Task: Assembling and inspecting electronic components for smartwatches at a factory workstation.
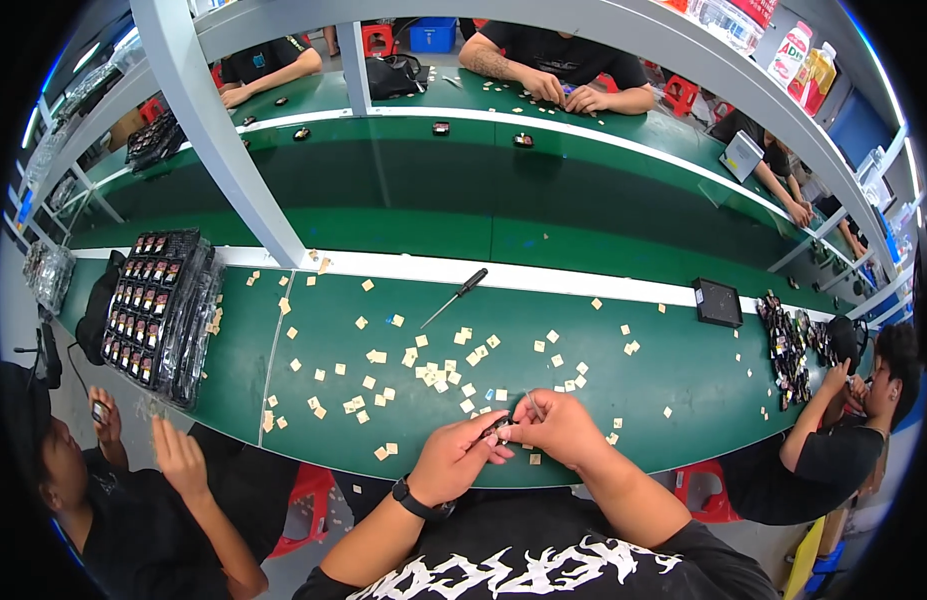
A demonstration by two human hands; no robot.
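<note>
My left hand (451,462), with a black watch at its wrist, is closed on a small black device (496,429) near the table's front edge. My right hand (555,428) meets it there, fingers pinched against the device. A thin grey metal tool (532,405), perhaps tweezers, sticks up from the right hand; its tip is hidden. Many small beige square pieces (440,377) lie scattered over the green table (383,345) around both hands. Beyond them rests a screwdriver (467,286) with a black handle and a metal shaft.
Stacked black trays of small devices (148,310) stand at the left. A black box (718,302) and a heap of dark devices (783,345) lie to the right. A grey frame post (213,130) rises ahead, beside a green conveyor belt (383,190). Co-workers sit on both sides and opposite.
</note>
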